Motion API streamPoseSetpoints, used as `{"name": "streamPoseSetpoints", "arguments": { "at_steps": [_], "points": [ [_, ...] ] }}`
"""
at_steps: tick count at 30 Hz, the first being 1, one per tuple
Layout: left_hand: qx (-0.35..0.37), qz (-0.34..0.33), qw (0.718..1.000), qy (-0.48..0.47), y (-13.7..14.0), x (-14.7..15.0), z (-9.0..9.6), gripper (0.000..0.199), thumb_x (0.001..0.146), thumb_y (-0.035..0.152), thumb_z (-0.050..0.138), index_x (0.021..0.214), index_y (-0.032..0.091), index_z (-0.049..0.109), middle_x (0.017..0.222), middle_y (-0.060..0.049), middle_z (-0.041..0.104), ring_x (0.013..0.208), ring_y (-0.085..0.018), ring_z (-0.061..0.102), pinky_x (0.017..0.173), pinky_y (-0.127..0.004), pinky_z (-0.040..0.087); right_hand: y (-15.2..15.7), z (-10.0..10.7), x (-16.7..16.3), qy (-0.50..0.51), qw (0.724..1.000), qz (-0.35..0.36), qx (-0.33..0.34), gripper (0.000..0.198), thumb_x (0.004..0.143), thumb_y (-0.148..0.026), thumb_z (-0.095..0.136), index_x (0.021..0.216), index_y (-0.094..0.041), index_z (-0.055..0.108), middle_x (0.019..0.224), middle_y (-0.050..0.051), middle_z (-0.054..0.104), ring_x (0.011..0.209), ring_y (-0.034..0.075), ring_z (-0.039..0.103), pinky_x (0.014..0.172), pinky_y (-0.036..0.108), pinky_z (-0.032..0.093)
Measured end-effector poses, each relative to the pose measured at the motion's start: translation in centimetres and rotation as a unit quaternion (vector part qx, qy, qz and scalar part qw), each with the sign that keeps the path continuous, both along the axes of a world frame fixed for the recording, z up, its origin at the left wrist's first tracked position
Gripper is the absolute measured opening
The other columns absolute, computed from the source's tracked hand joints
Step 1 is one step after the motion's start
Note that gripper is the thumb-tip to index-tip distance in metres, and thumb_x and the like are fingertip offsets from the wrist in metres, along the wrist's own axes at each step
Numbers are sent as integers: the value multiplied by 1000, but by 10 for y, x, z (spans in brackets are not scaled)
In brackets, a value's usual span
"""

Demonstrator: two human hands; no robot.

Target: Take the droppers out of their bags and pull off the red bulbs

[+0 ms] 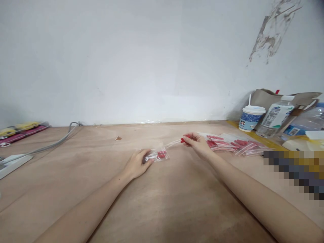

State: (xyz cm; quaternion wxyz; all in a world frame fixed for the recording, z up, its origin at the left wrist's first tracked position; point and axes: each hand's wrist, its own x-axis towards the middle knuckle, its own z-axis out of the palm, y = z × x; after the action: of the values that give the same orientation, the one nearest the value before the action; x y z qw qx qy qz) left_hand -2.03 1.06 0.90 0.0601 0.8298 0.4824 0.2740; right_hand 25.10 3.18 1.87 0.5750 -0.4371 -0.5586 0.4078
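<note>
- Looks out, in the head view, over a light-brown wooden tabletop, smooth and faintly shiny toward the front.
- Meets a pale wall at the back, with peeled, brownish damage high on the right (rather ragged at its edges).
- Curls the left hand around one end of a small clear bag, near the table's middle, with something red inside.
- Pinches a red piece between thumb and fingers of the right hand, just right of that bag; trails thin white sticks from it toward the bag (cannot tell whether inside).
- Keeps a pile of clear packets with red contents just beyond the right hand.
- Carries a lidded blue-and-white cup and a tilted plastic bottle at the back right, near a yellow strip.
- Holds a grey cable and a white block at far left, below a yellow-and-maroon bundle.
</note>
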Motion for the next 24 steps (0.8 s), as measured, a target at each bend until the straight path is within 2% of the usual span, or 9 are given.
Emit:
{"name": "streamPoseSetpoints", "arguments": {
  "at_steps": [3, 5, 7, 8, 11, 13, 16, 24],
  "points": [
    [19, 111, 993, 26, 3, -4, 0, 39, 79, 39, 48, 110, 15, 52, 110, -11, 58, 99, -27, 54, 85, -40, 42, 0, 3, 7, -64, 988, -95, 100, 30, 72, -41, 61, 92, -19, 58, 89, 6, 59, 81, 16, 56, 80, 34, 44],
    [34, 141, 989, 30, 4, -5, -1, 39, 79, 37, 49, 112, 16, 51, 110, -11, 57, 101, -28, 52, 85, -41, 42, -1, -2, 7, -187, 954, -135, 192, 23, 78, -37, 55, 93, -20, 60, 95, 8, 57, 88, 19, 54, 83, 35, 43],
    [61, 126, 990, 21, 4, -5, -3, 38, 78, 34, 49, 112, 17, 49, 110, -11, 56, 103, -27, 51, 87, -41, 41, -3, -12, 4, -325, 901, -132, 255, 22, 83, -32, 47, 96, -21, 62, 100, 9, 56, 91, 20, 54, 83, 35, 43],
    [73, 106, 992, 17, 4, -5, -4, 37, 79, 32, 49, 112, 17, 49, 110, -10, 55, 103, -26, 50, 88, -40, 40, -4, -17, 2, -378, 880, -118, 263, 23, 85, -30, 45, 98, -22, 62, 102, 10, 56, 92, 20, 54, 82, 35, 43],
    [75, 47, 996, 9, 4, -5, -5, 35, 81, 28, 46, 114, 19, 47, 113, -8, 54, 106, -24, 49, 91, -38, 39, -8, -25, -5, -493, 831, -79, 247, 23, 85, -29, 46, 101, -23, 61, 105, 10, 55, 89, 20, 54, 78, 34, 43],
    [52, 27, 998, 4, 4, -5, -6, 36, 82, 28, 44, 117, 19, 45, 115, -7, 54, 107, -23, 49, 92, -37, 39, -11, -24, -9, -532, 812, -60, 232, 22, 84, -31, 48, 100, -23, 62, 105, 9, 56, 87, 20, 55, 75, 32, 43],
    [14, 28, 1000, -1, 5, -5, -6, 38, 83, 30, 42, 120, 19, 43, 118, -7, 53, 108, -23, 49, 92, -36, 39, -15, -19, -13, -550, 806, -42, 217, 22, 85, -32, 48, 98, -22, 62, 103, 9, 57, 86, 18, 55, 72, 29, 42],
    [-11, 30, 999, -4, 6, -5, -7, 41, 84, 33, 40, 123, 19, 42, 123, -7, 51, 112, -24, 48, 93, -38, 38, -17, -14, -11, -525, 823, -33, 215, 24, 81, -39, 53, 93, -22, 63, 94, 7, 59, 82, 19, 54, 72, 31, 40]
  ]
}}
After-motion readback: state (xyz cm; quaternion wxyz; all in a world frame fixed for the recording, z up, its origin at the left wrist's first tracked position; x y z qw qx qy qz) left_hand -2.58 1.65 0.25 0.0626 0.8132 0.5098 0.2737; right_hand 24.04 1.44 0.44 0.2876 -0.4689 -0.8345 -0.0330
